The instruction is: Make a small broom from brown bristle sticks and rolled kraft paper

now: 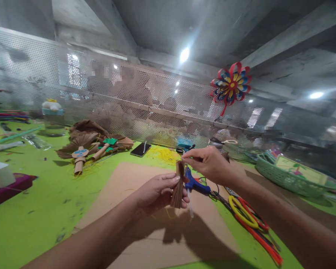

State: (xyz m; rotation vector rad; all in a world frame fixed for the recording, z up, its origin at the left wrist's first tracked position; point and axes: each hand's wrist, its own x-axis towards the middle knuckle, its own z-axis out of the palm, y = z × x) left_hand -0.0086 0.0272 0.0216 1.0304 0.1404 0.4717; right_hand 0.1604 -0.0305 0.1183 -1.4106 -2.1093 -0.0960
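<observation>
My left hand [159,190] is closed round the lower part of a folded brown paper fan [178,186], holding it upright above a brown cardboard sheet [123,186]. My right hand [207,162] pinches the top of the same folded paper with thumb and forefinger. A blue glue gun [194,183] lies on the cardboard just behind the paper, its glue stick [190,205] pointing towards me.
Finished brown paper figures [89,145] lie at the back left on the green table [39,209]. A phone [140,149] and yellow shreds [164,154] sit behind the cardboard. Scissors [246,213] and orange pipe cleaners [260,239] lie right. A green basket [288,175] stands far right. A paper pinwheel [231,85] hangs on the mesh.
</observation>
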